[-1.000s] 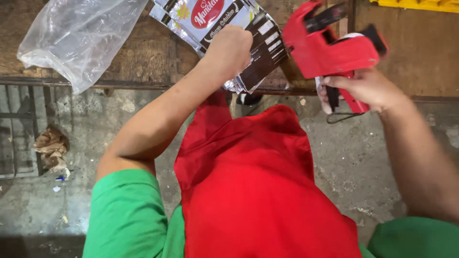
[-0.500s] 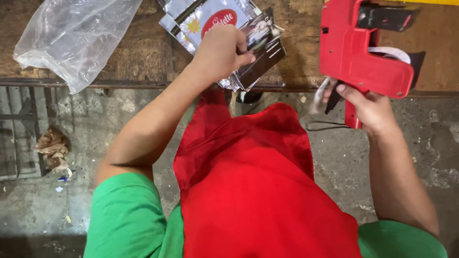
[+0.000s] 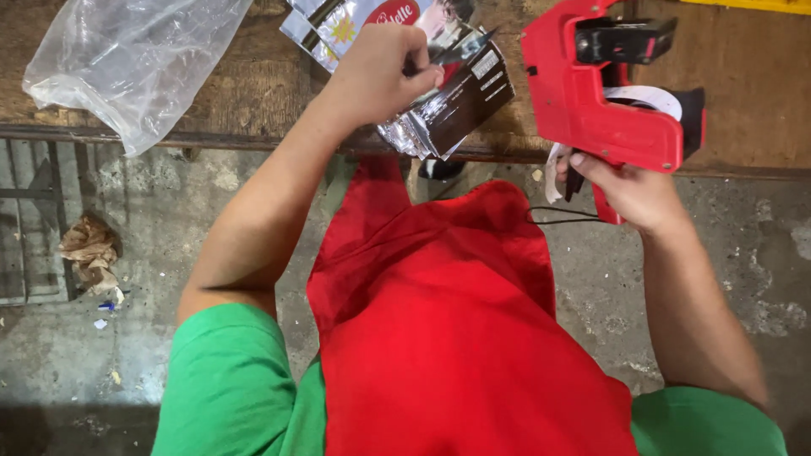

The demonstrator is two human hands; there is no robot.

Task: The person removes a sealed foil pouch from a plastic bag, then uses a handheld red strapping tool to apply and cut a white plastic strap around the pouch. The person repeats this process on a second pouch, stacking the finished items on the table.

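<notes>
Looking down through the head camera, I am seeing my left hand reaching forward over the edge of the wooden counter. Its fingers are curling shut around the near end of a stack of shiny foil packets, pinching them between thumb and fingers. The packets are lying on the counter with their silver and black lower corner hanging just past the counter's front edge, and the upper part with a red oval label is running out of the top of the view.

My right hand is gripping the handle of a red label gun, fingers wrapped closed around it. The gun is hanging above the counter edge, just to the right of the packets and not touching them, with a white roll of labels showing at its right side and a black part on top. A thin black cord is trailing from under that hand toward the red apron.

At the left a crumpled clear plastic bag is sitting on the counter, well apart from the packets. Below, on the concrete floor, a brown crumpled paper scrap is lying near a metal grate.
</notes>
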